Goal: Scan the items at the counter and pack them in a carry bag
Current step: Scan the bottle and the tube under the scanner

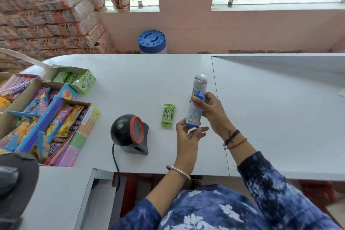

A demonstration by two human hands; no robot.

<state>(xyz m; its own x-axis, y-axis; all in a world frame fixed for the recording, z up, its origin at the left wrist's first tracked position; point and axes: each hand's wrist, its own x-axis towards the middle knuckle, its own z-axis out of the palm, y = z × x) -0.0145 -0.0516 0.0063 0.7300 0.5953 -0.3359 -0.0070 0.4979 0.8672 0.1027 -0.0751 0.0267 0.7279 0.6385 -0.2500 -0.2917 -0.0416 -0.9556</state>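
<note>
Your fingers grip the upright pen pack at both ends, the scanner lying to its left.

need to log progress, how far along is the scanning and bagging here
Done: nothing visibly packed; no carry bag is clearly in view. In hand: both the left hand and right hand hold the blue-and-white pack right of the scanner. Left: the green gum packet lies on the counter, then bagging both.

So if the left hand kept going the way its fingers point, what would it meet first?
Probably the right hand, just beyond the left hand at the tube pack they both hold; depth is uncertain.
</note>
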